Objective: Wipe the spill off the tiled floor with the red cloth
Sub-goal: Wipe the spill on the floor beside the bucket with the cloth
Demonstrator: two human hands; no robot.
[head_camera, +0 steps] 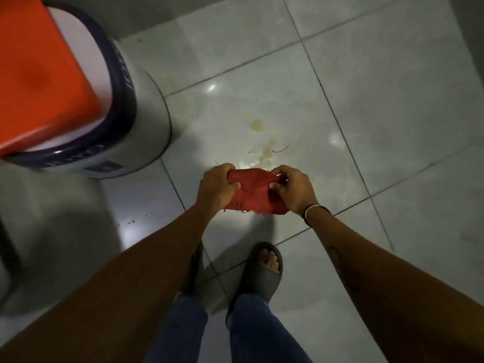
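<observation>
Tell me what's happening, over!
Both hands, left and right, holding red cloth up. Spill unwiped. Bucket off to the side.

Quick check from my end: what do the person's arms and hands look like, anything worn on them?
Both forearms are bare, no sleeves or gloves. The right hand has thin black and white bands around the wrist, and a dark elongated marking runs along the inner right forearm. The left hand wears nothing visible.

Red cloth (254, 191) stretched between left hand (216, 186) and right hand (294, 189) above yellowish spill (262, 138) on tiled floor (379, 100).
</observation>
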